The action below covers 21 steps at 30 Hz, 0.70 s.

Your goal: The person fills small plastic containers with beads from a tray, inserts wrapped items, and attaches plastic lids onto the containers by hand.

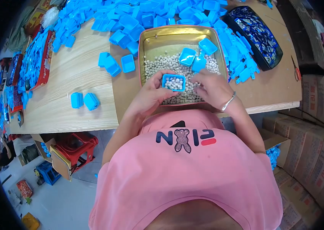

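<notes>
While your left hand is gripping a cup of pellets, your right hand is curling its fingers over the tin, hold unclear.

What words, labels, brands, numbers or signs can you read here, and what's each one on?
"N": on the pink shirt, upside down beside a rabbit figure; the other shapes in that print I can't read with certainty.
Cardboard cartons at the right: printed characters, too blurred to read.
Red tin at the left: light lettering on its side, too small to read.
</notes>
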Tool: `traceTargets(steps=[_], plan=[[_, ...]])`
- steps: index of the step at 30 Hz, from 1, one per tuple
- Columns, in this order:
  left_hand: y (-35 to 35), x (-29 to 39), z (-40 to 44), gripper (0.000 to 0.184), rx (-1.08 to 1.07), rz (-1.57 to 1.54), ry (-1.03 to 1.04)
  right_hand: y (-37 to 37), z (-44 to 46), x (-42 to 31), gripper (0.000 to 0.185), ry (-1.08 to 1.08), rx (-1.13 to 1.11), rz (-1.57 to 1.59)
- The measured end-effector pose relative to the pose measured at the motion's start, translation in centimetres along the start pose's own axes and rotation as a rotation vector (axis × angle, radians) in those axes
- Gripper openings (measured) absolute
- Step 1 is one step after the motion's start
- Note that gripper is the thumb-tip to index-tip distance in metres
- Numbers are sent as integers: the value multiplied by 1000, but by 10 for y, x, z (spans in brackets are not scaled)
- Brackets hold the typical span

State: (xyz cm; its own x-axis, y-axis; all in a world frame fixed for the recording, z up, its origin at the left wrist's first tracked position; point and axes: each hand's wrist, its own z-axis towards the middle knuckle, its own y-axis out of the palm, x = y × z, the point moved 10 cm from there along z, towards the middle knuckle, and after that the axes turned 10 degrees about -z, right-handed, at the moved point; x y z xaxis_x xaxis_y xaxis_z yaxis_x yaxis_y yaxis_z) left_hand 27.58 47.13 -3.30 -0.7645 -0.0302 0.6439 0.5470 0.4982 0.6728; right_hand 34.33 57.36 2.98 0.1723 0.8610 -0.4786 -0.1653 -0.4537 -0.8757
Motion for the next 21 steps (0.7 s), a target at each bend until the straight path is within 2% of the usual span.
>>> traceTargets(steps=[3, 8, 9, 11, 13, 16, 18, 19, 21], plan=[[4, 1, 1, 44, -17, -120, -37, 38, -12, 14, 18, 5, -202, -228], [4, 1, -1, 40, -40, -198, -79, 41, -5, 21, 11, -32, -229, -98], [8, -1, 1, 40, -67, -196, -95, 42, -6, 25, 8, -27, -193, -121], [-5, -8, 3, 37, 31, -28, -86, 41, -10, 31, 6, 19, -148, -173], [-15, -10, 6, 33, 144, 140, -58, 31, -14, 25, 7, 4, -57, -68], [-4, -7, 12, 26, 166, 133, -43, 19, -18, 28, 6, 7, 28, -24], [-12, 2, 3, 22, 242, 123, -8, -10, -22, 38, 6, 10, 215, 5], [-18, 5, -1, 22, 274, 124, 1, -16, -23, 42, 7, 41, 213, 33], [-14, 2, 3, 24, 209, -20, -35, -24, -21, 37, 8, 68, 205, 64]])
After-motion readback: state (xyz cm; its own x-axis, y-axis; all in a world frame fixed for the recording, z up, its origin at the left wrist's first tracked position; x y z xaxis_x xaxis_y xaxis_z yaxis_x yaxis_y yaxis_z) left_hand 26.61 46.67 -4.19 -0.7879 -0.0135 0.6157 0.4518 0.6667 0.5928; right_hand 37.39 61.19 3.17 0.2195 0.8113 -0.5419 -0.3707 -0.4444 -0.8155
